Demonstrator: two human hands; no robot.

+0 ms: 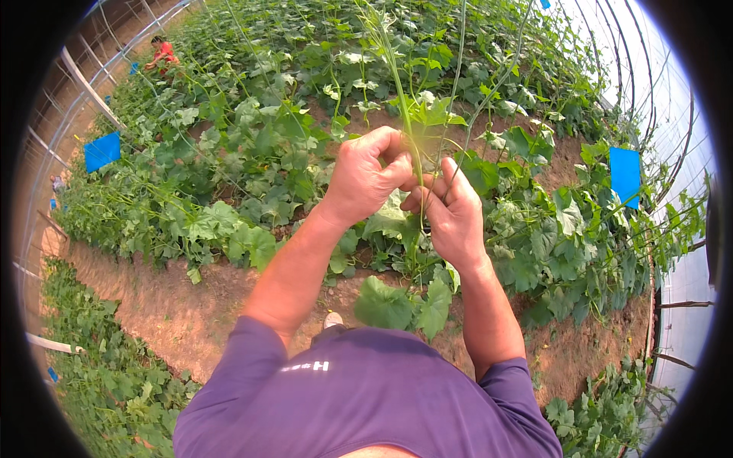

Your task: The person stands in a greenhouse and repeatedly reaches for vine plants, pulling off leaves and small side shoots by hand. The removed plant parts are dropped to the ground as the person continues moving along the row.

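In front of my chest, a climbing vine's green stem point(399, 74) rises between my hands, with a leafy tip at the top. My left hand point(363, 174) pinches the stem from the left, thumb and forefinger together. Slightly lower, my right hand point(458, 220) closes its fingers around the lower stem. Thin support strings point(456, 74) run down from above to my right hand. Thin tendrils curl beside the fingers. A broad green leaf point(438, 112) spreads just behind the hands. Where stem and string meet is partly hidden by my fingers.
Dense rows of leafy vines point(229, 166) fill the greenhouse ahead. Blue cards point(103, 152) hang at left and right. A bare soil path point(166, 309) crosses by my feet. Plastic sheeting point(684, 332) lines the right side. A person in red point(164, 51) is far left.
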